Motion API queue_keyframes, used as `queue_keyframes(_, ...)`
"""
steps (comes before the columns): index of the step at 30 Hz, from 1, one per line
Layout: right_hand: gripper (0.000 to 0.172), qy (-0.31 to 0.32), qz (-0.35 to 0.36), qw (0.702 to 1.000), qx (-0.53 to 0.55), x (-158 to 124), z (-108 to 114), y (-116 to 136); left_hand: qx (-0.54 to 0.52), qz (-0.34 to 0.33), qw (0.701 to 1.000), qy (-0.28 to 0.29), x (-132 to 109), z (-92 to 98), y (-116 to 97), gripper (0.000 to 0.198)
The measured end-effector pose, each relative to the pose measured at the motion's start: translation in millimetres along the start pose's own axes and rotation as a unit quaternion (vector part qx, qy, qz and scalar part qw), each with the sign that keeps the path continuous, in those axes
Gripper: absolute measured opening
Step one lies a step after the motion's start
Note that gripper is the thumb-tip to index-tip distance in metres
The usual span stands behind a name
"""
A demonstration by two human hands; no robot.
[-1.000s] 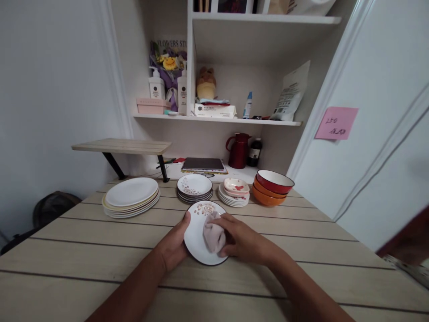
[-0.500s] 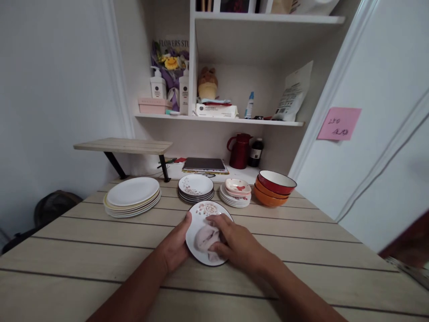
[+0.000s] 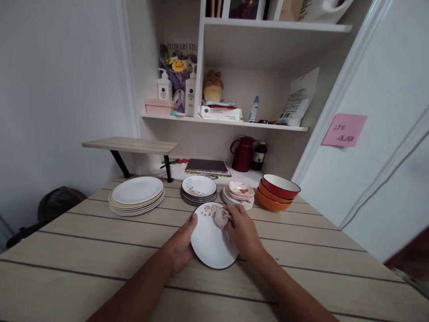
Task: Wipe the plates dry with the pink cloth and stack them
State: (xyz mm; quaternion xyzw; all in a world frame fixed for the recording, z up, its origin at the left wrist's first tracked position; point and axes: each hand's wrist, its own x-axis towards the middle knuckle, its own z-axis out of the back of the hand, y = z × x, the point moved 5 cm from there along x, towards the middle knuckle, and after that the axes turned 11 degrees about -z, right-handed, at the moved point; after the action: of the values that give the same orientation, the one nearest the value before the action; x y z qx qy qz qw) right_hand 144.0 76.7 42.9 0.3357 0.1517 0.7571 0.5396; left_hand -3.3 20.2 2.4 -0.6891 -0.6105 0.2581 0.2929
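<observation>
A white plate (image 3: 211,243) with a dark rim and a brown flower pattern is held tilted above the table. My left hand (image 3: 181,243) grips its left edge, thumb on the rim and the other fingers hidden beneath. In my right hand (image 3: 243,228) is a bunched pale cloth (image 3: 221,218), pressed on the plate's upper right part over the flowers. Just behind stands a stack of similar flowered plates (image 3: 199,185).
On the wooden table (image 3: 134,255), large white plates (image 3: 137,190) are stacked at left. Small dishes (image 3: 240,189) on plates and stacked red and orange bowls (image 3: 275,201) stand at right. Behind are a laptop (image 3: 207,165), a red jug (image 3: 243,154) and a dark bottle (image 3: 258,155).
My right hand has moved the cloth from the plate's lower middle up to its upper right. The whole scene sits slightly further right in view.
</observation>
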Motion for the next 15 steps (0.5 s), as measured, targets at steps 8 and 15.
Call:
queue_keyframes(8, 0.044, 0.072, 0.11, 0.985, 0.116, -8.8, -21.4, 39.9, 0.009, -0.005, 1.0, 0.008, 3.4, -0.4, 3.9, 0.063)
queue_keyframes(15, 0.029, 0.295, 0.203, 0.928, 0.101, -33.3, -11.6, 51.4, -0.014, 0.035, 0.998, 0.057, 3.6, -0.6, 5.6, 0.075)
